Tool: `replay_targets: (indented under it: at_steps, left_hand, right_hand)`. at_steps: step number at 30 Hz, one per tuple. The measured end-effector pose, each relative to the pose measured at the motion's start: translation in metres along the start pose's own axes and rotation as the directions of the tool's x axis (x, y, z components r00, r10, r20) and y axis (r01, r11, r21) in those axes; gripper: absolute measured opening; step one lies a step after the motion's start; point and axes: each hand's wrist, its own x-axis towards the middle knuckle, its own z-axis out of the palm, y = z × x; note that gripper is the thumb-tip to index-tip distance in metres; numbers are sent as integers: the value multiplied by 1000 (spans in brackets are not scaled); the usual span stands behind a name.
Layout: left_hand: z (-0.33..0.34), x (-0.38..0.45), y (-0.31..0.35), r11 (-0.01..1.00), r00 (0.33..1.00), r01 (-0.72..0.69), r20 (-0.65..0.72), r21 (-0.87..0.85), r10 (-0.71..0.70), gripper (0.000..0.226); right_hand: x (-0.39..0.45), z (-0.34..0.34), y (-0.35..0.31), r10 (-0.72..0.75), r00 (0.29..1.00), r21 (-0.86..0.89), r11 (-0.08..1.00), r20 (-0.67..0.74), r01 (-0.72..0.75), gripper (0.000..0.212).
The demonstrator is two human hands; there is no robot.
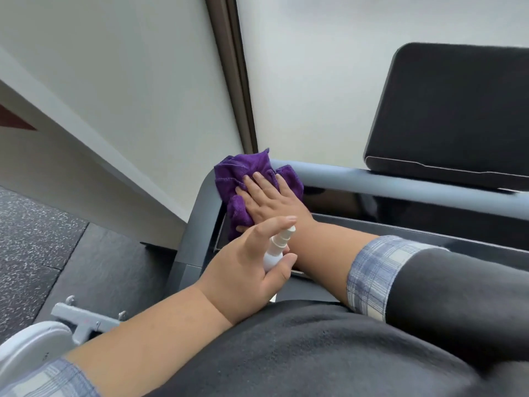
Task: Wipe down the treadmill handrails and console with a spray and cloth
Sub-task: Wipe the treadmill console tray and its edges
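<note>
Treadmill console (200, 224) dark grey, grey handrail (400, 181) across top. Purple cloth (243, 179) bunched on its left corner, touching rail end. Speckled floor (34, 239) below.

Soft, even indoor light, faint shadows, slight overall blur, and wide-angle bending toward the edges.

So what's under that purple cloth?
The purple cloth lies bunched over the corner where the grey handrail meets the dark console frame. The right hand presses it flat. The surface directly beneath is hidden.
</note>
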Motion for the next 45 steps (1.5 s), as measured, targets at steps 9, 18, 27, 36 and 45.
replay_targets:
  at_steps: [9, 18, 27, 36, 45]
  left_hand:
    - [43, 51, 25, 988, 974, -135, 171, -71, 146, 52]
    - [104, 86, 56, 970, 909, -204, 342, -133, 238, 52]
    - [166, 121, 106, 952, 860, -296, 411, -80, 302, 51]
    - [280, 181, 193, 976, 903, -200, 404, 85, 150, 54]
    - [376, 217, 233, 927, 872, -234, 485, 293, 67, 45]
  right_hand:
    - [-64, 33, 58, 229, 973, 192, 954, 23, -229, 71]
    - [-142, 57, 94, 425, 904, 323, 861, -31, -394, 37]
    - [-249, 80, 126, 744, 660, 587, 583, -108, -561, 43]
    - [-370, 115, 191, 899, 438, 658, 323, 12, -681, 35]
    - [-430, 156, 245, 853, 521, 644, 393, 10, -656, 39]
